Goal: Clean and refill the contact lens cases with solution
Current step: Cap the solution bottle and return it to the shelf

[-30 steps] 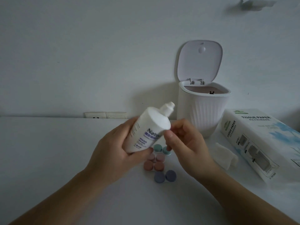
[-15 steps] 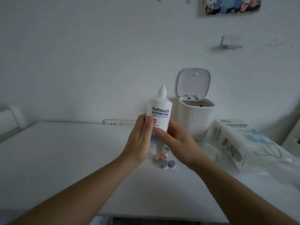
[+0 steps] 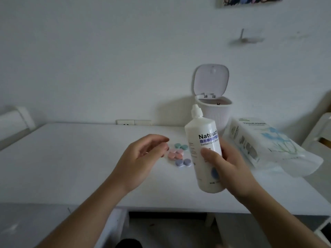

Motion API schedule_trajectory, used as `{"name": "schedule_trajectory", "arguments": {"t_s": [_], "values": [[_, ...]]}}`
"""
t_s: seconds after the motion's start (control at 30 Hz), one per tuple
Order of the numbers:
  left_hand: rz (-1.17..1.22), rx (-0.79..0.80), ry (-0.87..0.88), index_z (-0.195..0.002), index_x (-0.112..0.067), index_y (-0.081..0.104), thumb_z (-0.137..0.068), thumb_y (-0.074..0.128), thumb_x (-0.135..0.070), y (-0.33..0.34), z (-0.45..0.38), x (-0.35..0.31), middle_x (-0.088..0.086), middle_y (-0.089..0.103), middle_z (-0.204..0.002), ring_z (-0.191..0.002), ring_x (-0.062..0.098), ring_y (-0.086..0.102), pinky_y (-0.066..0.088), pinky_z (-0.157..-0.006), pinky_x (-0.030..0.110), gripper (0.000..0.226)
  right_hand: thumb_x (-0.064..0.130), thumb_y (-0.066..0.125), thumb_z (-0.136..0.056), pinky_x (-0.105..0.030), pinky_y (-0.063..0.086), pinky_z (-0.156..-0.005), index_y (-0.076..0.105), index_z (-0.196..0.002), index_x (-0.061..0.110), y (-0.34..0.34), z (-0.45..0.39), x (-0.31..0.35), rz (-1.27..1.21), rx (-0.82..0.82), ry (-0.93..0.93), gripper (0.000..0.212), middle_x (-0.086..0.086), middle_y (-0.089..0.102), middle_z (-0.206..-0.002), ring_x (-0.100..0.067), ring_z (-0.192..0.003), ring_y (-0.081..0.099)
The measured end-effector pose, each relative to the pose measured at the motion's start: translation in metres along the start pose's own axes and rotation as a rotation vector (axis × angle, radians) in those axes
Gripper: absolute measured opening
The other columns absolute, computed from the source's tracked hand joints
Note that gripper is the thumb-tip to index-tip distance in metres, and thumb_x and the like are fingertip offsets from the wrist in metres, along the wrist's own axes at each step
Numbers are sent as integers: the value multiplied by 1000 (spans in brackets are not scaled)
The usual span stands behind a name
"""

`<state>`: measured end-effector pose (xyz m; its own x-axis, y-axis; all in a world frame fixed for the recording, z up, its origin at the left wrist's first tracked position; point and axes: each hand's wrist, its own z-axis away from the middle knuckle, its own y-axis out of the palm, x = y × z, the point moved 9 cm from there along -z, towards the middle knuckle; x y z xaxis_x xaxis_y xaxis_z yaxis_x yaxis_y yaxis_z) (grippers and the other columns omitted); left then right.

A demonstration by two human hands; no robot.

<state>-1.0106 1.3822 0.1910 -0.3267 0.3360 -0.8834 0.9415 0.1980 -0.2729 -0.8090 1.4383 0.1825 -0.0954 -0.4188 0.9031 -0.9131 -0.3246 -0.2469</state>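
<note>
My right hand grips a white contact lens solution bottle, held upright above the table with its nozzle tip up. Several closed lens cases lie on the white table just left of the bottle: a green one, two pink ones and a purple one. My left hand hovers to the left of the cases, fingers loosely curled, holding nothing.
A small white bin with its lid flipped up stands against the wall behind the bottle. A pack of tissue paper lies at the right. A wall socket strip sits at the table's back edge.
My left hand let go of the bottle and moved left. The right hand now holds the bottle alone, shifted right and lower. The view has pulled back and the cases are uncovered.
</note>
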Motion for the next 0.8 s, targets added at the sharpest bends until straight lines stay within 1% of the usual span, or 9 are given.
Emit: {"name": "schedule_trajectory", "arguments": {"t_s": [0.1, 0.17, 0.27, 0.37, 0.43, 0.5, 0.57, 0.67, 0.8], "values": [[28, -51, -51, -103, -38, 75, -83, 59, -51, -19, -16, 30, -4, 77, -101, -93, 15, 74, 55, -84, 35, 29, 62, 57, -71, -22, 56, -57, 64, -94, 55, -11, -11, -33, -6, -34, 67, 25, 18, 72, -94, -3, -85, 69], [34, -71, -101, -103, -35, 76, -83, 60, -47, -29, -30, 56, 0, 78, -100, -92, 20, 74, 56, -85, 38, 28, 61, 54, -71, -26, 52, -65, 63, -94, 59, -15, -17, -60, -45, -62, 142, 26, 21, 72, -95, 0, -86, 68], [61, -110, -167, -106, -29, 76, -85, 61, -42, -43, -52, 90, 6, 77, -100, -92, 26, 74, 59, -84, 41, 29, 58, 54, -71, -39, 57, -71, 67, -98, 52, -21, -26, -93, -120, -91, 262, 30, 10, 74, -98, -11, -87, 71], [121, -166, -227, -106, -24, 76, -88, 60, -38, -45, -66, 103, 9, 77, -97, -89, 28, 74, 61, -79, 33, 28, 56, 55, -70, -25, 56, -58, 70, -95, 46, -25, -39, -102, -140, -124, 342, 30, 6, 74, -91, -6, -75, 69], [156, -180, -287, -105, -22, 77, -88, 60, -36, -40, -72, 102, 11, 77, -95, -87, 28, 74, 60, -78, 32, 28, 56, 56, -70, -15, 53, -58, 69, -95, 47, -26, -47, -101, -146, -138, 397, 30, 10, 74, -89, 0, -73, 68], [176, -178, -368, -104, -21, 77, -87, 61, -38, -34, -77, 94, 11, 76, -93, -84, 28, 74, 61, -76, 34, 28, 56, 57, -70, -15, 54, -61, 69, -96, 49, -29, -50, -96, -168, -148, 476, 30, 11, 74, -91, -1, -77, 69], [157, -153, -455, -101, -22, 77, -87, 64, -34, -30, -80, 83, 10, 76, -92, -82, 26, 73, 60, -74, 35, 22, 59, 58, -68, -18, 54, -60, 69, -97, 47, -34, -51, -85, -184, -158, 564, 33, 8, 75, -91, -3, -76, 68], [132, -169, -557, -94, -24, 78, -96, 63, -16, -35, -83, 57, 9, 76, -89, -80, 28, 72, 58, -71, 35, 16, 61, 59, -67, -19, 52, -58, 68, -97, 45, -55, -49, -56, -172, -183, 663, 36, -1, 72, -90, -5, -71, 65], [106, -172, -614, -90, -31, 76, -96, 61, -22, -50, -92, 12, 6, 76, -89, -78, 24, 71, 55, -68, 37, 19, 62, 65, -71, -34, 57, -67, 66, -103, 33, -82, -46, -10, -79, -145, 713, 43, -3, 73, -90, -21, -81, 70]]}}
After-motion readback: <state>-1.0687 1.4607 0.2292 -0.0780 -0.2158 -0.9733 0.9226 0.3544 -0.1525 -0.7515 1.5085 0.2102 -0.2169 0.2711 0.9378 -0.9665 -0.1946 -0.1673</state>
